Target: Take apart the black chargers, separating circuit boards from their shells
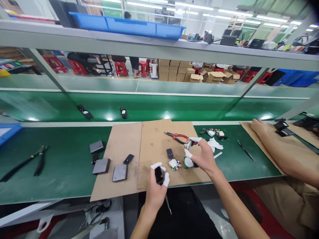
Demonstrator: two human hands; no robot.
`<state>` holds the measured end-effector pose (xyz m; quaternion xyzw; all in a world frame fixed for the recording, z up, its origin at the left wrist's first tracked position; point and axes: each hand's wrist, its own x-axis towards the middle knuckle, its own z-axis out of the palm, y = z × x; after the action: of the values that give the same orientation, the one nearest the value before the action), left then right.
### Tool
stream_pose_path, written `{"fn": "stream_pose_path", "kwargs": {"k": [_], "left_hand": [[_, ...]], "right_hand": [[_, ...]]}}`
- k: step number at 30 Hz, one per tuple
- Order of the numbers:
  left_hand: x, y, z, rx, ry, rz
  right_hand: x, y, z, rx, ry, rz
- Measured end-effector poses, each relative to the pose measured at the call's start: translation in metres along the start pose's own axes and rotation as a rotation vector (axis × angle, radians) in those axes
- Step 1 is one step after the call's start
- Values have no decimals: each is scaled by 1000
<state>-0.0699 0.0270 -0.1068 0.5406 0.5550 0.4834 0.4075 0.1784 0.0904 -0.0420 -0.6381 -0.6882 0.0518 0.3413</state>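
The workstation is a long bench covered in green matting (62, 166), with a green conveyor lane beyond it and a grey metal shelf overhead carrying a blue plastic tray (129, 26). Two sheets of brown corrugated cardboard (154, 142) protect the near part of the bench.

Left hand (156, 189): closed around a small black module (159, 175), pinched between thumb and fingertips, which wear white finger cots. The module is glossy, boxy and rounded at the corners; it is held at the near edge of the cardboard. A thin metal tool (168, 204) projects below the hand.

Right hand (203, 156): fingers curled, cot-covered tips pinching a small pale part (188, 145) just above the cardboard; its identity cannot be told.

Progress, as a judgement: disassembly appears partly done. A bare green circuit board (175, 164), a round white-and-green part (188, 162) and a further black piece (169, 153) lie loose between the hands, with more small parts (214, 133) to the far right. Red-handled pliers (178, 137) lie just beyond the right hand. Three flat grey slabs (101, 166) at the left look matte and untouched. Black long-handled pliers (25, 162) rest at the far left.

A co-worker's forearm (281, 156) rests at the right.
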Motion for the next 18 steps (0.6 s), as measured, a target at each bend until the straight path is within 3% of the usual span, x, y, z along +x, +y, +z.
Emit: {"fn": "stream_pose_path", "kwargs": {"k": [5,9,14,18], "left_hand": [[-11,37,2,-514,-79,-220],[-10,68,6,-738,-59,-311],[-13,78,9,-794,-13,-381],[-23,73,12,-565,114,-140]], "right_hand": [[-33,-33,-5,491,98,-260],[-58,-60,1,545,136,-413],[-84,-65,10,618,180,-325],[-102,-70,9,831,76,-82]]}}
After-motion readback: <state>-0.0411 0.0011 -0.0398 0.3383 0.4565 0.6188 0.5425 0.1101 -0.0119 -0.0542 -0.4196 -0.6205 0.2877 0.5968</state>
